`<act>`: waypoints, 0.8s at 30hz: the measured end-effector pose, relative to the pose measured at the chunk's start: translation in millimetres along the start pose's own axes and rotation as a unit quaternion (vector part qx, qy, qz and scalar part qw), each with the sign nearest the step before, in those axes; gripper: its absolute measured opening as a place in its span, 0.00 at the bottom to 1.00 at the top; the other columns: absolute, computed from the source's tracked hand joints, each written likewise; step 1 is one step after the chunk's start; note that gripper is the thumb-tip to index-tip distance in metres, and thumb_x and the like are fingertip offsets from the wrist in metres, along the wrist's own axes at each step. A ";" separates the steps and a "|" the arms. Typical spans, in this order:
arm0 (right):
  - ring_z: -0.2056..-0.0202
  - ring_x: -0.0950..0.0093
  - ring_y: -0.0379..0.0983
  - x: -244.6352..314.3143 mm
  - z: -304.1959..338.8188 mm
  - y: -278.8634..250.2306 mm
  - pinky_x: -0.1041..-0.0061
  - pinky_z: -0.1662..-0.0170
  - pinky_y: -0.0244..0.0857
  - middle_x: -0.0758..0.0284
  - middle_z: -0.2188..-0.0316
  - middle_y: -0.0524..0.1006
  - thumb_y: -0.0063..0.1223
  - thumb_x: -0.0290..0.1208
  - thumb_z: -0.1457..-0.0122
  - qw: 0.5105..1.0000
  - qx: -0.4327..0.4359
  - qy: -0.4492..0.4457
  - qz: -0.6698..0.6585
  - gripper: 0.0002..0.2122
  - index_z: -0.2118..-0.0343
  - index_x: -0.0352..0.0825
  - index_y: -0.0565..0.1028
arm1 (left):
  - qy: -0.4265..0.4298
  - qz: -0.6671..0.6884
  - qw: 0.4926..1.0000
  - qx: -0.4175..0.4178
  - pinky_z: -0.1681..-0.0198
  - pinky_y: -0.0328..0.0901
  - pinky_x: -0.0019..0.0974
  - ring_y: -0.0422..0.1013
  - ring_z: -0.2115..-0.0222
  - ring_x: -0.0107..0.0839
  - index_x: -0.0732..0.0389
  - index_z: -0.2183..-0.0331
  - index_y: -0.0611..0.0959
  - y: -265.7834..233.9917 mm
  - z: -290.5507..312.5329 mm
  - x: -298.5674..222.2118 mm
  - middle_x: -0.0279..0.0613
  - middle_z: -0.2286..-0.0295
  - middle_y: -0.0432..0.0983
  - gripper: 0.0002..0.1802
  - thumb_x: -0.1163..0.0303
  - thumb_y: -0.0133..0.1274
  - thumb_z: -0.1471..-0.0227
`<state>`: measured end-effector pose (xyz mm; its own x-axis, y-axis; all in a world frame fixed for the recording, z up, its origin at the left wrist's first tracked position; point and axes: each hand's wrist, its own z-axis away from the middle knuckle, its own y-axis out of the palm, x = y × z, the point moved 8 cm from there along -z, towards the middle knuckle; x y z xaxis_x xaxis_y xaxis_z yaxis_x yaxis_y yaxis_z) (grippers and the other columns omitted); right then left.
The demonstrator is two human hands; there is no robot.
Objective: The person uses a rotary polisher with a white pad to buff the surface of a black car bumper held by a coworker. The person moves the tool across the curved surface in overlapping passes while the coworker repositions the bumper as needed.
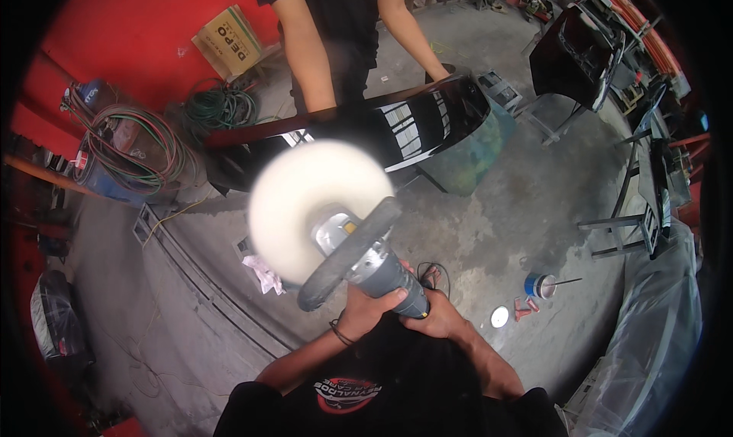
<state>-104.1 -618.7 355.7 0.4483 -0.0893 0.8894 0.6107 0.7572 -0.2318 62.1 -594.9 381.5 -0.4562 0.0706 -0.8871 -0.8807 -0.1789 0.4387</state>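
Observation:
A grey power polisher point(389, 278) with a round white pad point(294, 185) is held in both my hands in front of my chest. My left hand point(368, 309) is wrapped round the body behind the black bar handle point(324, 284). My right hand point(437, 316) grips its rear end. The pad's face looks blurred, and it overlaps the near edge of a glossy black car panel point(427, 120); whether they touch I cannot tell. Beyond the panel stands a person in black, one hand point(437, 72) at its right end and the other arm reaching behind its middle.
Coiled hoses point(141, 150) and a cardboard box point(227, 41) are at the left. On the floor at right stand a blue-and-white can point(540, 286) with a stick and a white disc point(499, 317). Another dark panel point(576, 59) rests on a stand. Plastic sheeting point(649, 338) hangs at right.

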 end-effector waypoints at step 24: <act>0.72 0.76 0.74 33.4 68.6 -105.7 0.74 0.68 0.66 0.67 0.74 0.78 0.36 0.77 0.32 0.990 -0.071 0.006 -0.125 0.45 0.53 0.27 0.76 | -0.043 0.119 0.990 0.069 0.50 0.73 0.37 0.78 0.57 0.28 0.64 0.51 0.83 126.8 -84.5 -28.2 0.39 0.58 0.83 0.24 0.66 0.72 0.46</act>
<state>-198.5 -657.4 437.0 0.2790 -0.2717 0.9211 0.7887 0.6120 -0.0584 -25.9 -702.4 450.0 -0.6569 0.1275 -0.7431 -0.7531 -0.0648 0.6547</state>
